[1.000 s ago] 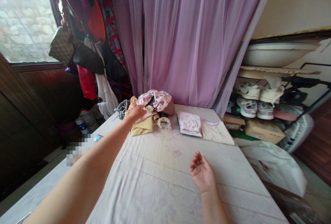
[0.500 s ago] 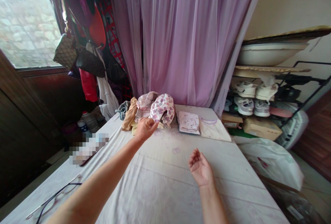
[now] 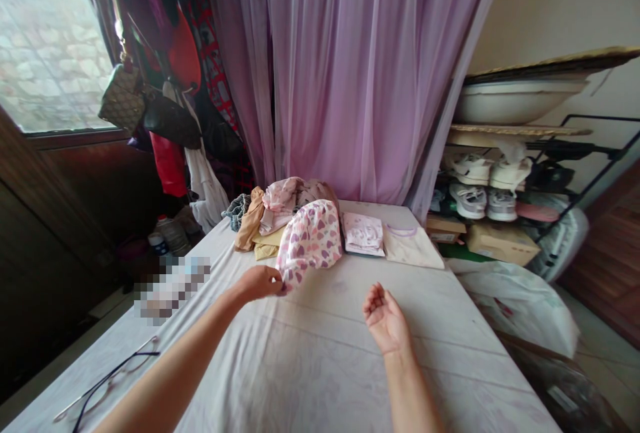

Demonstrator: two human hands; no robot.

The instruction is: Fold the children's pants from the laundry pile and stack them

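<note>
The left hand (image 3: 257, 284) is pinching the lower edge of a white heart-print garment (image 3: 309, 243) between the thumb and fingers. The garment is bunched and hanging from that grip, its pink and purple hearts facing up, and it is lying against the front of a heap of clothes. The right hand (image 3: 385, 319) is staying empty, palm up with the fingers loosely curled, well apart from the left hand, and I cannot tell whether it is touching the sheet-covered bed (image 3: 320, 373) beneath it.

The heap is sitting at the far edge of the bed, just left of the garment. It is made up of a tan garment (image 3: 249, 221), a pale pink garment (image 3: 283, 206), a yellow garment (image 3: 266, 252) and a grey knitted piece (image 3: 237, 211). To the right of the heap, a folded pink garment (image 3: 363, 234) is lying just beside a folded cream shirt with lilac trim (image 3: 413, 247).

Behind the bed, a sheer lilac curtain (image 3: 350, 73) is hanging down. Handbags (image 3: 123, 97) are hanging to its left, and pairs of sneakers (image 3: 475, 183) are sitting on a rack to its right, below a white basin (image 3: 515, 103). A pair of glasses (image 3: 107, 379) is lying near the bed's left edge.
</note>
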